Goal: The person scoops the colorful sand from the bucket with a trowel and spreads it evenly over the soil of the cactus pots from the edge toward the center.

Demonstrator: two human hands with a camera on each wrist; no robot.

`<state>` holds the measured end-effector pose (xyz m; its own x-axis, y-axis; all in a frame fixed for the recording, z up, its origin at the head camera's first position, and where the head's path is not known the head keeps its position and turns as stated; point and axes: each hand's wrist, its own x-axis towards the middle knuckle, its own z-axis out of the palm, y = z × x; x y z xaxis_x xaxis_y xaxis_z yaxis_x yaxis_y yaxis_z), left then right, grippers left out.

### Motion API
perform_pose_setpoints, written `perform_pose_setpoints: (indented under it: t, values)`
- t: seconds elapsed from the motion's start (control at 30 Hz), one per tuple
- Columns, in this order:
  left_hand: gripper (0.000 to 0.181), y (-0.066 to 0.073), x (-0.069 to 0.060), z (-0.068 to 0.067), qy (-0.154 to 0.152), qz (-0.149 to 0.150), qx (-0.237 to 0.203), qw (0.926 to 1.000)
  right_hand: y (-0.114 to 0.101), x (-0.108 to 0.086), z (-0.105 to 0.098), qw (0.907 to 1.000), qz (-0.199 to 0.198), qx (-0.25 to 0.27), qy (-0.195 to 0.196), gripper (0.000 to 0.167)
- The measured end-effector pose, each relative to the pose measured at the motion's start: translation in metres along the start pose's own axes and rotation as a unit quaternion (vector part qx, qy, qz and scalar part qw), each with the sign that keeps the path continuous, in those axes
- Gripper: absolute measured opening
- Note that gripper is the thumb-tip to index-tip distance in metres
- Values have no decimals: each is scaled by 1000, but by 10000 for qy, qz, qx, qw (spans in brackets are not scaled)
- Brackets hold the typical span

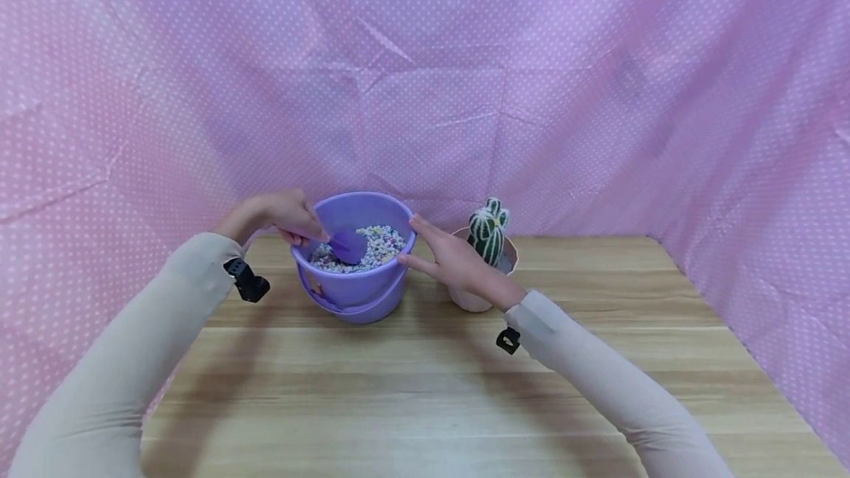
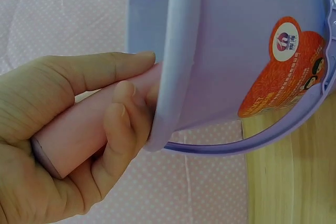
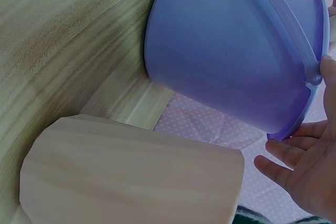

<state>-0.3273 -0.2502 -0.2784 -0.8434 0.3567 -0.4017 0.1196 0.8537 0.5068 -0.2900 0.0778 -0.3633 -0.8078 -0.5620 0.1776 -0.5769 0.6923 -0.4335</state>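
Note:
My left hand (image 1: pixel 290 214) reaches over the left rim of a purple bucket (image 1: pixel 355 288) and grips a small toy shovel (image 1: pixel 348 247). In the left wrist view, fingers and thumb wrap its pink handle (image 2: pixel 79 135). The purple blade touches small multicoloured beads (image 1: pixel 381 242) inside the bucket; its lower edge is hard to make out. On the opposite side, my right hand (image 1: pixel 458 260) rests against the rim, thumb and fingers spread and nearly straight. The bucket's handle (image 3: pixel 286 22) hangs down its front.
Just right of the bucket, below my right hand, stands a potted cactus (image 1: pixel 488 236) in a pale pot (image 3: pixel 131 169). Both sit near the back edge of the wooden table (image 1: pixel 425 397). Pink dotted cloth (image 1: pixel 432 116) hangs behind and along the sides.

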Motion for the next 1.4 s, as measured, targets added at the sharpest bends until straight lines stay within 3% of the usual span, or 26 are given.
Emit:
perform_pose_setpoints:
  t: [0.23, 0.57, 0.77, 0.87, 1.0, 1.17, 1.4]
  values:
    - [32, -1, -11, -7, 27, 154, -7, 9999, 0, 0, -1, 10000, -36, 52, 43, 86]
    - [31, -4, -21, -19, 266, 29, -281, 9992, -1, 3, -4, 10000, -67, 36, 42, 85]
    - [32, 5, -11, -10, -165, -132, 192, 9996, 1, 4, -1, 10000, -73, 68, 4, 86]
    - [35, 8, -2, -2, -332, -126, 99, 9993, 1, 4, 1, 9999, -76, 101, -1, 86]
    - [26, 6, 6, 9, -298, -99, -318, 9990, 0, 3, 2, 9999, -68, 108, 9, 86]
    - [28, 2, 9, 16, -162, -37, -714, 9973, -2, 3, 2, 9999, -90, 77, 29, 86]
    - [26, 5, 9, 16, -156, 131, -679, 9975, -1, 0, 1, 9999, -43, 93, 80, 85]
